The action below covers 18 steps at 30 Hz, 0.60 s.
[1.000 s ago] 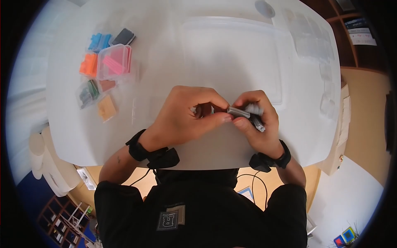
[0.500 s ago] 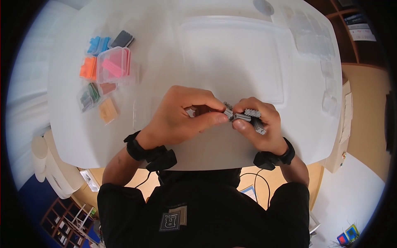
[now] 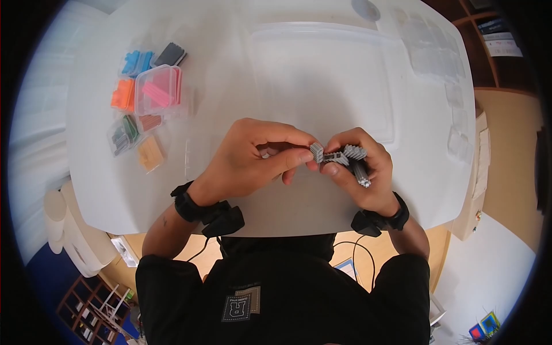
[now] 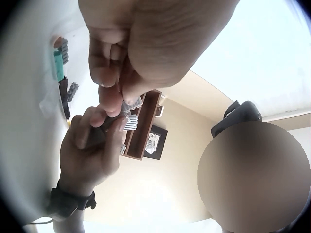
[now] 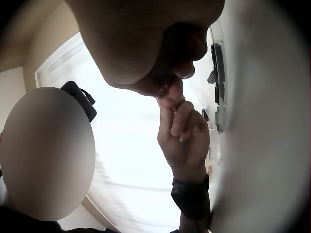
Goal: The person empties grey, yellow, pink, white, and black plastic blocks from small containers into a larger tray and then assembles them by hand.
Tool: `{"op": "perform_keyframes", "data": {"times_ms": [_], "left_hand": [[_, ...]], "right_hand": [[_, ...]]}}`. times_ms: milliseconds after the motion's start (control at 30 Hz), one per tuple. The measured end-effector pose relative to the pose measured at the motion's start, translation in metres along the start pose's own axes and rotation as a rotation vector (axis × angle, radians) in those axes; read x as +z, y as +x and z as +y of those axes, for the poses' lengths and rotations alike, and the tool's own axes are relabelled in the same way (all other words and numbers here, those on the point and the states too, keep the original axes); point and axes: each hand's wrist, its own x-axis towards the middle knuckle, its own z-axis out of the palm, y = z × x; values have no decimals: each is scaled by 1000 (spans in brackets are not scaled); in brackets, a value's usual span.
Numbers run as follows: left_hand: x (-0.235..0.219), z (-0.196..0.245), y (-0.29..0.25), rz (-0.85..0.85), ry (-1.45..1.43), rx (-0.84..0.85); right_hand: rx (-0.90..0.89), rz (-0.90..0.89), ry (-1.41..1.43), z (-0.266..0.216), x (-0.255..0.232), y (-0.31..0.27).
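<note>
In the head view my left hand (image 3: 247, 164) pinches a small grey ridged piece (image 3: 317, 152) between thumb and forefinger. Against it lies another grey ridged piece (image 3: 334, 157), pinched by the thumb and forefinger of my right hand (image 3: 368, 172). That hand also holds a light grey ridged piece (image 3: 355, 152) and a darker grey one (image 3: 360, 173) in its curled fingers. The left wrist view shows both hands (image 4: 90, 150) meeting at the pieces, largely covered by fingers. The right wrist view hides most of the pieces behind the fingers.
At the left of the white table stand clear boxes of pink (image 3: 158, 92), orange (image 3: 122, 95), blue (image 3: 137, 62), green (image 3: 129, 127) and yellowish (image 3: 150, 153) pieces, and a dark stack (image 3: 171, 54). A large clear tray (image 3: 322, 29) lies ahead; clear containers (image 3: 431, 49) line the right side.
The piece at my left fingertips has turned so its ridged face shows, and the piece beside it in my right hand has rotated too. Both hands have stayed close together.
</note>
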Motion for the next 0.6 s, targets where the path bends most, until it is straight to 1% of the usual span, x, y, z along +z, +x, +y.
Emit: {"op": "perform_keyframes", "data": {"times_ms": [100,167,200,267,400,467,600], "left_hand": [[-1,0,0,4,0,-17],[-1,-8,0,9,155,112],[-1,-11,1,5,156,111],[0,-15,1,-20,508,389],[3,-16,1,-6,527,402],[6,-14,-1,-17,459,355],[6,-16,-1,-29,389,339]], "right_hand": [[-17,-18,-30,2,-2,0],[-46,3,-52,3,2,1],[-74,25,-74,3,3,1],[-84,26,-89,8,2,0],[-117,-4,-153,8,-1,2],[-100,-19,-147,6,-2,2],[-98,-11,-132,3,1,1]]}}
